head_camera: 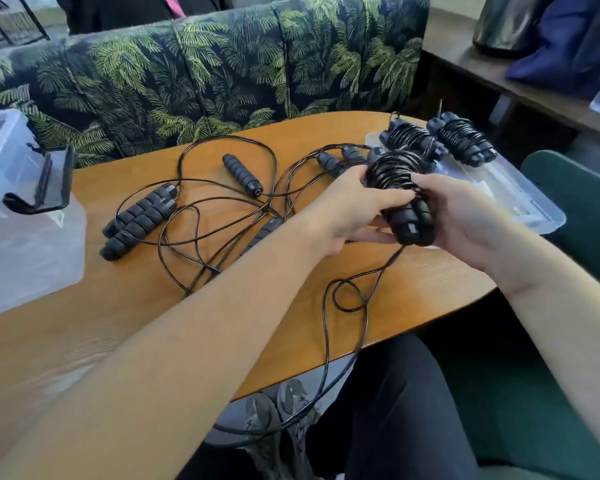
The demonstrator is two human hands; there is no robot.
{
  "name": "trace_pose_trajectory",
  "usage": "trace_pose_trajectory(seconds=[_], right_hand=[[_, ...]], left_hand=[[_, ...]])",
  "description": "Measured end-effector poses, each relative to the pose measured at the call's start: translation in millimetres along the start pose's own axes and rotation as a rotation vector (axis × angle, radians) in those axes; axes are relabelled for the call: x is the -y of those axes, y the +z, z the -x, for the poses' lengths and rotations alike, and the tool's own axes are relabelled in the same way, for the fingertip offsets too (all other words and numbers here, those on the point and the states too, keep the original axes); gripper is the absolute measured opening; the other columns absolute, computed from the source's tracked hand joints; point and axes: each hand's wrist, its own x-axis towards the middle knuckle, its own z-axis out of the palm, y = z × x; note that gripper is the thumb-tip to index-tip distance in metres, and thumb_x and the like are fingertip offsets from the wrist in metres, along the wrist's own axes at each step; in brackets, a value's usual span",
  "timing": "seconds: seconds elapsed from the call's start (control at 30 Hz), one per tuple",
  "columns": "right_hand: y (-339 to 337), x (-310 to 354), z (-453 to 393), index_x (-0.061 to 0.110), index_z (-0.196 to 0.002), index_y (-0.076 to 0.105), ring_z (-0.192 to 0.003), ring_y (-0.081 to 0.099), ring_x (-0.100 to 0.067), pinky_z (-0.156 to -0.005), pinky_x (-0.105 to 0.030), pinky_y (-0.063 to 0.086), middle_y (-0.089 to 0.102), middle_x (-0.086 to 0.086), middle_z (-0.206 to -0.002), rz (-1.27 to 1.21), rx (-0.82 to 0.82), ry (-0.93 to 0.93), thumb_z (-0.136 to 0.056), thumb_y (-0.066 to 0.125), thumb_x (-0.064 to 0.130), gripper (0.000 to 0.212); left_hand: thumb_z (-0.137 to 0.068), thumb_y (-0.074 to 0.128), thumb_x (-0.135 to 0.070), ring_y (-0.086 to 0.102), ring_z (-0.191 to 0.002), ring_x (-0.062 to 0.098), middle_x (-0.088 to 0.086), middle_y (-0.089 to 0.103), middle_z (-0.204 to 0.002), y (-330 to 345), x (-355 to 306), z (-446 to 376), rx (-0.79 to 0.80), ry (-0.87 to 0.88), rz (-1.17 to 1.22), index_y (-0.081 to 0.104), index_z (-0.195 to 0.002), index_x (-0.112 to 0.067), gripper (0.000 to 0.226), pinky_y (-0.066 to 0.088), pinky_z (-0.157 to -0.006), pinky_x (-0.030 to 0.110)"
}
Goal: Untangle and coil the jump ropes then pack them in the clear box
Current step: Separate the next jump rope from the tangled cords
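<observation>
Above the table (125, 306), the right hand (464, 216) grips the jump rope's paired handles (412, 220) while the left hand (347, 209) pinches its coil (392, 171); the slack cord (329, 341) trailing off the edge could snag and loosen the wraps.

Your table (125, 306) is an orange-brown wooden top with a rounded far end. On it lie a clear box (25, 258) at your left, tangled ropes (201, 216) with black handles mid-table, and a clear lid (520, 199) at right bearing two coiled ropes (440, 140).
</observation>
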Motion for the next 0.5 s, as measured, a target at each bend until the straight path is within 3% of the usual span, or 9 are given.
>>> trace_pose_trajectory(seconds=[0.1, 0.2, 0.37, 0.43, 0.5], right_hand=[[-30.7, 6.5, -2.8, 0.022, -0.13, 0.059, -0.106, 0.068, -0.028, -0.094, -0.053, 0.055, 0.069, -0.011, -0.122, 0.182, -0.105, 0.007, -0.096, 0.056, 0.042, 0.04], [-60.1, 8.7, -4.4, 0.031, -0.133, 0.049, -0.105, 0.068, -0.024, -0.086, -0.048, 0.059, 0.066, 0.0, -0.118, 0.353, -0.256, -0.044, -0.088, 0.067, 0.051, 0.053], [-105.5, 8.2, -9.2, 0.032, -0.142, 0.042, -0.098, 0.071, -0.016, -0.089, -0.04, 0.055, 0.071, 0.004, -0.115, 0.494, -0.307, -0.087, -0.079, 0.079, 0.049, 0.075], [-120.3, 11.1, -13.0, 0.03, -0.146, 0.039, -0.098, 0.07, -0.017, -0.087, -0.037, 0.056, 0.07, 0.003, -0.117, 0.536, -0.344, -0.09, -0.072, 0.081, 0.053, 0.088], [-132.5, 12.4, -17.6, 0.029, -0.147, 0.039, -0.099, 0.068, -0.017, -0.079, -0.03, 0.053, 0.067, 0.001, -0.119, 0.569, -0.379, -0.1, -0.074, 0.081, 0.046, 0.087]], left_hand=[[-0.089, 0.074, -0.001, 0.074, -0.089, 0.031, 0.016, 0.067, -0.123, 28.9, 2.8, -22.9, 0.022, -0.002, 0.094, 0.041, -0.143, -0.015, 0.065, 0.064, -0.071, 0.05], [-0.086, 0.076, 0.002, 0.07, -0.102, 0.033, 0.014, 0.059, -0.131, 63.0, 5.3, -42.8, 0.016, 0.0, 0.136, 0.032, -0.15, -0.019, 0.081, 0.064, -0.067, 0.047], [-0.084, 0.073, 0.011, 0.065, -0.113, 0.034, 0.008, 0.058, -0.123, 112.0, 11.1, -79.3, 0.103, 0.044, 0.116, 0.039, -0.138, -0.024, 0.073, 0.064, -0.072, 0.046], [-0.084, 0.069, 0.016, 0.067, -0.109, 0.03, 0.006, 0.063, -0.113, 124.7, 8.2, -88.1, 0.182, 0.073, 0.099, 0.044, -0.126, -0.026, 0.064, 0.062, -0.083, 0.049], [-0.084, 0.07, 0.012, 0.068, -0.106, 0.025, 0.005, 0.068, -0.11, 133.5, 5.4, -99.7, 0.21, 0.088, 0.0, 0.047, -0.131, -0.017, 0.06, 0.058, -0.094, 0.049]])
